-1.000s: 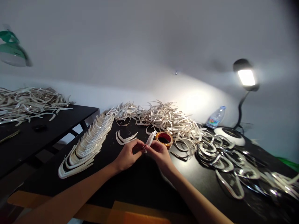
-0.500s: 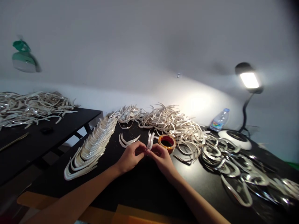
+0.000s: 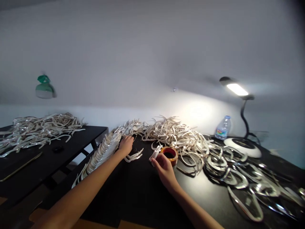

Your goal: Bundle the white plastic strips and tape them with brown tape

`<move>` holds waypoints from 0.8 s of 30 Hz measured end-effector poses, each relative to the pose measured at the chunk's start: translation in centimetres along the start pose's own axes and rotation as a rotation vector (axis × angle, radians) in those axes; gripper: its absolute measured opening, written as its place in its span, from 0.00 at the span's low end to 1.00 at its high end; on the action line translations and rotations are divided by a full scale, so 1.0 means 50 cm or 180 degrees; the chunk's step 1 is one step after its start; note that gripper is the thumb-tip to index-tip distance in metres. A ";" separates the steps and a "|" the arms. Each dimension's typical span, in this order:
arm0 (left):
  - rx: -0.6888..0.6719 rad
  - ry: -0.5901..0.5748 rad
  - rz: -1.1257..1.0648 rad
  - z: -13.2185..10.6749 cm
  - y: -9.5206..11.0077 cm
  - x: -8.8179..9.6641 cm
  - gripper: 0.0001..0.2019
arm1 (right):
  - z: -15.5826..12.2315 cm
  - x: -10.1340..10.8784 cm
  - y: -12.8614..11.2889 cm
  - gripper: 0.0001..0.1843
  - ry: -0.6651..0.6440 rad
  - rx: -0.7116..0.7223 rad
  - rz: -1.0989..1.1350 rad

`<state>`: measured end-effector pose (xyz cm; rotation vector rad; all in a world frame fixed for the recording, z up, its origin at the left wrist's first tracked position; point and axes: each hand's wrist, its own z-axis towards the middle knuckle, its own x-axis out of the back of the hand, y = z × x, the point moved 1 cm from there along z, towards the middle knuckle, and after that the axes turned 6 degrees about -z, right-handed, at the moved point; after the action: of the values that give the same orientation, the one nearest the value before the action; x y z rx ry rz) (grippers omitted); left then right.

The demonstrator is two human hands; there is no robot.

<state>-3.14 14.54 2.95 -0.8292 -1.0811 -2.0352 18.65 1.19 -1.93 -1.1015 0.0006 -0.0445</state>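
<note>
The two hands have parted. Half a second ago they met over one small bundle of pale strips. Now the left hand point(image 3: 126, 144) has gone forward and leftward, and its fingers lie at the far end of the stacked row of curved strips point(image 3: 100, 156). A few loose strips point(image 3: 134, 156) lie just to its right. Whether it grips anything there I cannot tell.

The right hand point(image 3: 164, 166) has kept near its old place, thumb and fingers pinched on the bundle of strips point(image 3: 154, 155). The bundle stands up from its fingertips, just beside the tape roll point(image 3: 169, 154), which sits on the black table point(image 3: 143, 197) right behind that hand.

Beyond both hands spreads a tangled heap of strips point(image 3: 173, 132). Off to the right of the right hand lie shiny loops point(image 3: 226, 163), then a water bottle point(image 3: 223, 128) and a lit desk lamp point(image 3: 235, 88). The whole view has swung since then, so the lamp now sits lower and more to the left.
</note>
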 end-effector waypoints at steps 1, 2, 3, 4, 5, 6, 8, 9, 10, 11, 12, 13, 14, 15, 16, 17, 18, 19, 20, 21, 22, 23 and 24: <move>0.0026 -0.0050 0.0053 0.009 -0.004 0.002 0.02 | 0.001 -0.001 -0.002 0.18 0.0008 -0.0002 0.0063; 0.0030 -0.0067 0.0086 0.014 -0.004 0.006 0.03 | 0.001 -0.001 -0.003 0.19 0.0033 -0.0004 0.0126; 0.0003 -0.0057 0.0094 0.015 0.000 0.009 0.05 | 0.002 -0.002 -0.005 0.19 0.0067 -0.0002 0.0191; -0.0049 -0.0020 0.0078 0.012 0.008 0.014 0.06 | 0.003 -0.002 -0.007 0.19 0.0101 0.0007 0.0253; -0.0126 0.0032 0.0038 0.006 0.019 0.018 0.07 | 0.003 -0.003 -0.008 0.19 0.0134 0.0025 0.0306; -0.0222 0.0095 -0.0028 -0.005 0.033 0.022 0.07 | 0.004 -0.003 -0.009 0.19 0.0166 0.0041 0.0345; -0.0426 0.0222 -0.0225 -0.036 0.069 0.028 0.08 | 0.005 -0.003 -0.010 0.17 0.0238 0.0060 0.0355; -0.0510 0.0256 -0.0358 -0.055 0.088 0.029 0.08 | 0.006 -0.002 -0.011 0.16 0.0295 0.0061 0.0344; -0.0563 0.0271 -0.0487 -0.076 0.106 0.029 0.09 | 0.007 -0.001 -0.012 0.16 0.0371 0.0057 0.0332; -0.0600 0.0280 -0.0690 -0.098 0.123 0.027 0.11 | 0.007 0.002 -0.013 0.15 0.0442 0.0053 0.0326; -0.0606 0.0302 -0.1212 -0.119 0.137 0.023 0.11 | 0.008 0.004 -0.015 0.14 0.0486 0.0049 0.0327; -0.0592 0.0288 -0.1638 -0.139 0.148 0.018 0.11 | 0.009 0.006 -0.016 0.13 0.0497 0.0044 0.0333; -0.0572 0.0289 -0.1934 -0.157 0.155 0.011 0.11 | 0.009 0.008 -0.017 0.12 0.0477 0.0035 0.0343; -0.0544 0.0295 -0.2143 -0.172 0.159 0.003 0.10 | 0.009 0.009 -0.018 0.12 0.0435 0.0021 0.0342; -0.0519 0.0282 -0.2260 -0.185 0.160 -0.005 0.10 | 0.009 0.010 -0.018 0.12 0.0381 -0.0003 0.0328; -0.0499 0.0266 -0.2318 -0.194 0.157 -0.014 0.10 | 0.009 0.010 -0.018 0.12 0.0323 -0.0029 0.0297; -0.0491 0.0240 -0.2338 -0.202 0.153 -0.021 0.10 | 0.008 0.009 -0.017 0.12 0.0254 -0.0058 0.0249; -0.0494 0.0212 -0.2338 -0.207 0.147 -0.027 0.10 | 0.006 0.008 -0.016 0.12 0.0170 -0.0081 0.0189; -0.0499 0.0187 -0.2329 -0.210 0.141 -0.032 0.10 | 0.004 0.007 -0.016 0.12 0.0070 -0.0099 0.0121; -0.0498 0.0163 -0.2325 -0.212 0.135 -0.035 0.09 | 0.003 0.005 -0.015 0.13 -0.0029 -0.0109 0.0050; -0.0485 0.0139 -0.2330 -0.214 0.130 -0.037 0.09 | 0.001 0.004 -0.014 0.13 -0.0113 -0.0113 -0.0022; -0.0460 0.0110 -0.2350 -0.215 0.126 -0.038 0.09 | -0.001 0.004 -0.014 0.13 -0.0168 -0.0115 -0.0093; -0.0427 0.0065 -0.2384 -0.215 0.124 -0.038 0.09 | -0.003 0.003 -0.014 0.13 -0.0199 -0.0120 -0.0155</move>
<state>0.54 3.09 -0.71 -0.4936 -1.3944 -2.7429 18.79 0.76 -1.36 -1.1401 -0.0818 -0.0538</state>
